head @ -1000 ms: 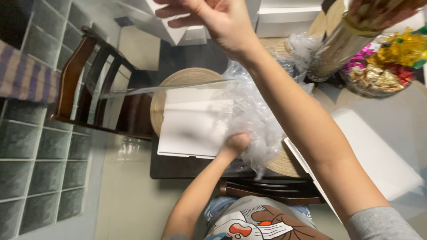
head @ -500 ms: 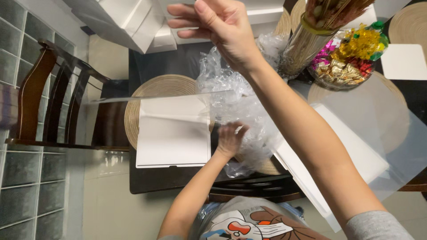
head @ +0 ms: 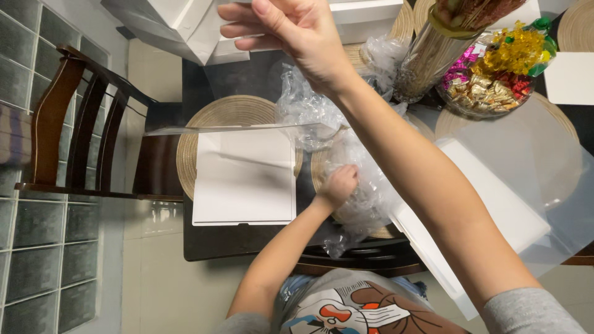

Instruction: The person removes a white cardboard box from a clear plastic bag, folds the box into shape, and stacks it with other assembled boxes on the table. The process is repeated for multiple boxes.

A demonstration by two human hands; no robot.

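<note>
Right hand [head: 297, 34] raised, fingers pinching clear sheet [head: 247, 128]. Left hand [head: 339, 184] fisted in crumpled plastic wrap [head: 359, 185] near table's front edge [head: 241, 242]. Best: pull sheet taut, anchor the wrap.

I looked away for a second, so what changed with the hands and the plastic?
The left hand, spread open on the crumpled plastic half a second ago, has closed into a fist on it and shifted slightly right. The right hand stays raised, still pinching the clear sheet. The white board lies where it was.
</note>
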